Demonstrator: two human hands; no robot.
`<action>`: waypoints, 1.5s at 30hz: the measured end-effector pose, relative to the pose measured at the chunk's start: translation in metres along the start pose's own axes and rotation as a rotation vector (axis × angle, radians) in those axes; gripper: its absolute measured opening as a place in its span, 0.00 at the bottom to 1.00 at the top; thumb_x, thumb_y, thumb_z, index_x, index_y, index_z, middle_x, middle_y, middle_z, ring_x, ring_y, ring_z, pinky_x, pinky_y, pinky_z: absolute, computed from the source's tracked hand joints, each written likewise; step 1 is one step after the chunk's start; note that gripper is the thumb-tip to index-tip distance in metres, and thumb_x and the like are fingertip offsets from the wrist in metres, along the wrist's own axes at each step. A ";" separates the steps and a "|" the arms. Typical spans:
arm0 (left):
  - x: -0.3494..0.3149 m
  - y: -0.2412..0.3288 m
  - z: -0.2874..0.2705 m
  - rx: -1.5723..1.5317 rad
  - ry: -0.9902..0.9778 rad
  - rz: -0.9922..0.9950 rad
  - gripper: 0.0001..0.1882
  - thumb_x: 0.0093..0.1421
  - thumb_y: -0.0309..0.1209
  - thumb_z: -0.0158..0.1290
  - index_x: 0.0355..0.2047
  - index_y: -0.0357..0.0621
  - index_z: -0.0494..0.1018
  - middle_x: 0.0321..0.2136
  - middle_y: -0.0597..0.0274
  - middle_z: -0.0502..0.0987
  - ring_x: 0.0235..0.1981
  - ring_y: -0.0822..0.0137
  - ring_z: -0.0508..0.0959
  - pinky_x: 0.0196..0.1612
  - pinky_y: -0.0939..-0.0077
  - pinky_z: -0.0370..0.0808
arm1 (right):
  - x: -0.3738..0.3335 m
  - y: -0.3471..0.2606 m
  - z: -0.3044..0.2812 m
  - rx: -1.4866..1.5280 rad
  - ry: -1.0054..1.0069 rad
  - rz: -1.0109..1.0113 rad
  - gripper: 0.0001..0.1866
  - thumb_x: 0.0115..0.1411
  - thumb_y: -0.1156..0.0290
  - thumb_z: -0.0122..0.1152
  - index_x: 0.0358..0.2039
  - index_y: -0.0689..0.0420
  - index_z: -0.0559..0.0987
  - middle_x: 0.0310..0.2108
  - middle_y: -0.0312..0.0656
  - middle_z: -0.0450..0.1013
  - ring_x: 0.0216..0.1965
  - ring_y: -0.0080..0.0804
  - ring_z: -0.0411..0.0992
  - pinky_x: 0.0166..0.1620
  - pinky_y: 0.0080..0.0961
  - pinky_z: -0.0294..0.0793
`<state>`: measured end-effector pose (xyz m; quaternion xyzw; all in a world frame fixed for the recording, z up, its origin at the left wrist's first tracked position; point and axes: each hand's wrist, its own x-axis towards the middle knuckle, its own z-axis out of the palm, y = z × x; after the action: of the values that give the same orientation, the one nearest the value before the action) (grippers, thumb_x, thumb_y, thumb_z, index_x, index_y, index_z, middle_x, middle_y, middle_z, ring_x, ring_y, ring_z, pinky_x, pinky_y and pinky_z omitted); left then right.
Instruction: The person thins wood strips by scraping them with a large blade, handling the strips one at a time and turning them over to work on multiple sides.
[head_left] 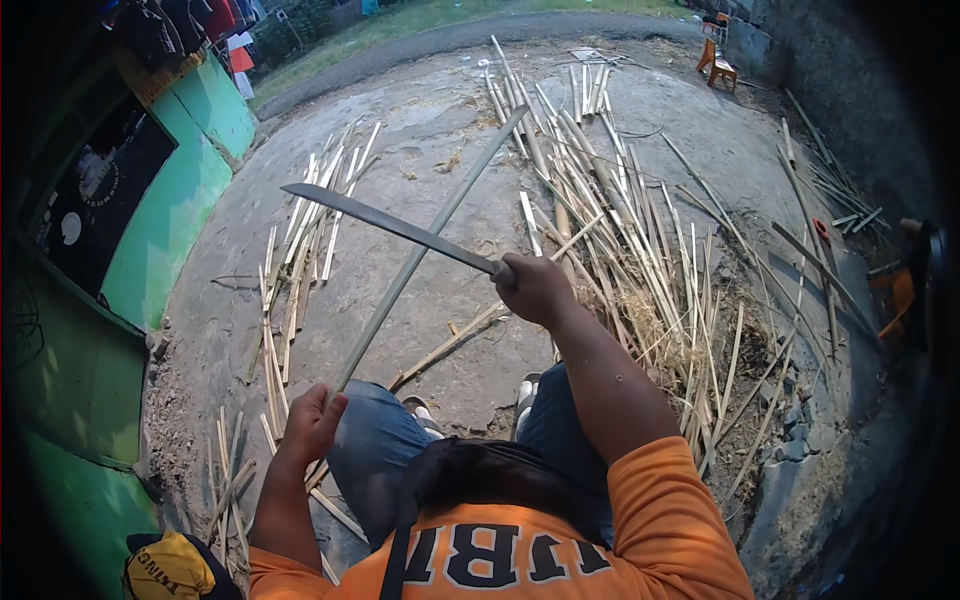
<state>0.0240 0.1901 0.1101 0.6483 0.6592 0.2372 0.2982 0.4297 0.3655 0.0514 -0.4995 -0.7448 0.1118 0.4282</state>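
My right hand [535, 288] grips the handle of a long machete [385, 226], whose blade points left across the picture. The blade lies across a long green bamboo pole [455, 200] that runs from my lap up toward the far ground. My left hand [312, 422] holds the near end of that pole beside my left knee. I am seated, in blue jeans and an orange shirt, with my feet on the concrete.
Split bamboo strips lie in a pile [300, 260] to the left and a larger heap [640, 260] to the right. A green wall [170, 215] stands on the left. Orange chairs [716, 62] sit far back. A road [450, 35] curves behind.
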 end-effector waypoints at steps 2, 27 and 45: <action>-0.001 -0.013 -0.001 -0.070 0.002 -0.043 0.22 0.72 0.48 0.57 0.35 0.38 0.75 0.21 0.68 0.72 0.26 0.78 0.68 0.30 0.74 0.67 | 0.001 -0.016 0.006 -0.105 -0.090 -0.158 0.13 0.64 0.58 0.63 0.27 0.52 0.78 0.23 0.49 0.77 0.28 0.56 0.78 0.32 0.51 0.77; -0.052 -0.030 -0.006 0.016 0.074 -0.009 0.30 0.67 0.57 0.60 0.35 0.36 0.77 0.21 0.63 0.74 0.25 0.71 0.72 0.30 0.69 0.70 | 0.022 -0.011 0.006 -0.029 -0.100 0.173 0.14 0.64 0.54 0.64 0.38 0.50 0.84 0.34 0.51 0.82 0.38 0.57 0.81 0.42 0.52 0.79; -0.052 -0.028 0.017 -0.040 0.138 -0.090 0.23 0.67 0.49 0.64 0.38 0.38 0.77 0.21 0.66 0.74 0.24 0.74 0.71 0.30 0.72 0.71 | 0.020 -0.018 0.016 0.025 -0.172 0.072 0.15 0.62 0.51 0.68 0.36 0.51 0.84 0.29 0.51 0.81 0.34 0.55 0.81 0.38 0.48 0.79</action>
<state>0.0148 0.1362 0.0832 0.5941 0.7018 0.2805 0.2754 0.4038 0.3781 0.0629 -0.5091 -0.7589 0.1789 0.3644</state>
